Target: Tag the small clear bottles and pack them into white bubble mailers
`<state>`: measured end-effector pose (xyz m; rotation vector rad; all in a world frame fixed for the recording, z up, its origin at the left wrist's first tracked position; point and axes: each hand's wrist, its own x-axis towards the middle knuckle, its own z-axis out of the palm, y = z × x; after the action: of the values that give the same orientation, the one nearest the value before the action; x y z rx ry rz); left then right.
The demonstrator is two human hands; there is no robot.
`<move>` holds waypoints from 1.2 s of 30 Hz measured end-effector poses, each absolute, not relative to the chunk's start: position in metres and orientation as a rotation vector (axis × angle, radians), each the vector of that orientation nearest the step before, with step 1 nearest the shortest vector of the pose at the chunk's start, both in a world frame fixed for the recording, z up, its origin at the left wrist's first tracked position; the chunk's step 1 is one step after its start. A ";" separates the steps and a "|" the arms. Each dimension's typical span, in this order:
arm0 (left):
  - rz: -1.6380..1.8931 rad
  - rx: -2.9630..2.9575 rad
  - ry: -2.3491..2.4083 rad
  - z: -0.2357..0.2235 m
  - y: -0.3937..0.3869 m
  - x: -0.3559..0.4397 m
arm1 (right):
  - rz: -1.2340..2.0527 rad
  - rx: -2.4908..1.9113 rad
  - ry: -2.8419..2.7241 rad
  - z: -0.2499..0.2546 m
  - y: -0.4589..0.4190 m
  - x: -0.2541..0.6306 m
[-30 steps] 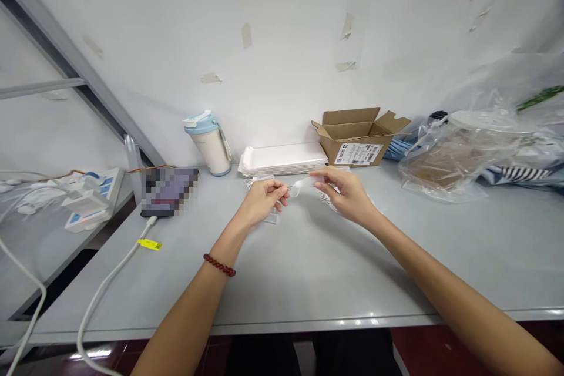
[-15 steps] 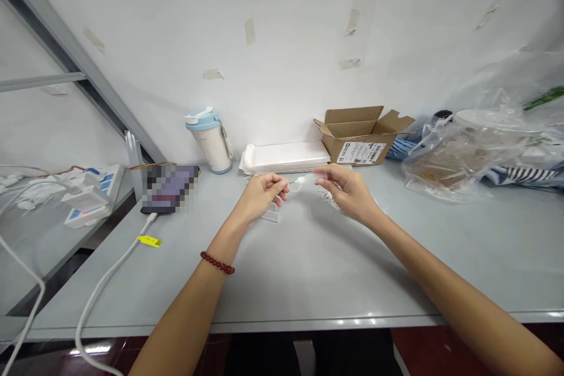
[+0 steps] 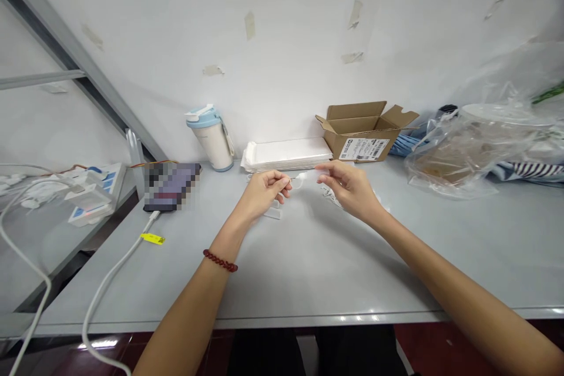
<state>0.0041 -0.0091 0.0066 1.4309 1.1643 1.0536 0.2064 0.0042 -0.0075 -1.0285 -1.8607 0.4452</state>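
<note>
My left hand [image 3: 268, 189], above the middle of the table, pinches a thin dark pin-like piece [image 3: 293, 178]; most of it is hidden by my fingers. Joined to or touching it is a small translucent white piece [image 3: 303, 176], with a fine pale loop under it. My right hand [image 3: 348, 187] has thumb and index finger at the other end of this white piece, which is too blurred to name. Beneath my left hand lie small clear plastic pieces [image 3: 273, 213]. A bunch of white cords or strips [image 3: 330, 195] lies partly hidden under my right hand.
Behind my hands is a stack of white envelopes [image 3: 286, 154], with an open cardboard box [image 3: 363, 138] at its right. A tumbler [image 3: 214, 141] and a phone [image 3: 171, 187] on a white cable stand left. A plastic bag [image 3: 453, 167] lies right; a power strip [image 3: 94, 214] is far left.
The view has shifted slightly, so the things on the table appear a little displaced. Both hands keep nearly the same pose around the small white piece.
</note>
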 end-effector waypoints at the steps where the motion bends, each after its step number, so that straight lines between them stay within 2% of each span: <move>1: 1.050 1.433 1.171 0.007 -0.009 0.004 | 0.436 -1.020 -1.867 -0.008 0.004 0.206; 36: 1.031 1.432 1.142 0.011 -0.013 0.006 | 0.361 -0.941 -1.876 -0.004 0.003 0.209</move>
<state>0.0064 -0.0131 0.0111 1.4317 1.1424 1.0309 0.2088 0.0033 -0.0044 -0.9410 -1.8765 0.3608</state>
